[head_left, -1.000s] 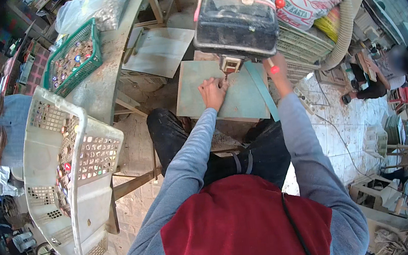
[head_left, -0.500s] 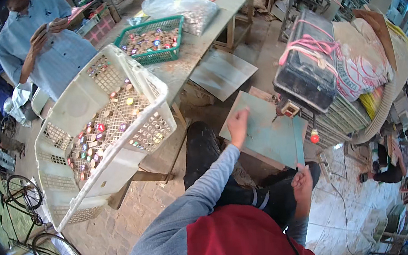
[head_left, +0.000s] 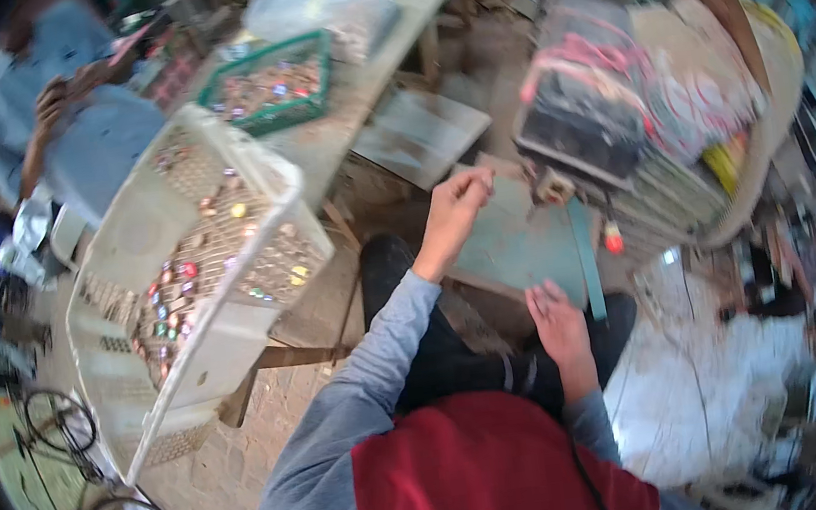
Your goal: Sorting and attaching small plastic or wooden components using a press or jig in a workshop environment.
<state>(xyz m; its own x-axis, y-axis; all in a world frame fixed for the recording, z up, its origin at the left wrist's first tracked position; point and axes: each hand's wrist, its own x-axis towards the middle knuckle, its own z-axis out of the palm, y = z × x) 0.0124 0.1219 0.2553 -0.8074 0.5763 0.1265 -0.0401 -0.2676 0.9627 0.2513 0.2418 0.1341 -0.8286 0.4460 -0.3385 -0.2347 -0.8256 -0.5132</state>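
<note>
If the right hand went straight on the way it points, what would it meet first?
Probably the blue-green board: the right hand points up the picture toward its surface, though depth is unclear and it could pass above.

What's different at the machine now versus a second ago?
The right hand let go of the red-knobbed handle and came back to the near edge of the green board. The left hand moved left, away from the black machine; blur hides whether it holds anything. The view swung left. The white crate and green basket stayed put.
</note>
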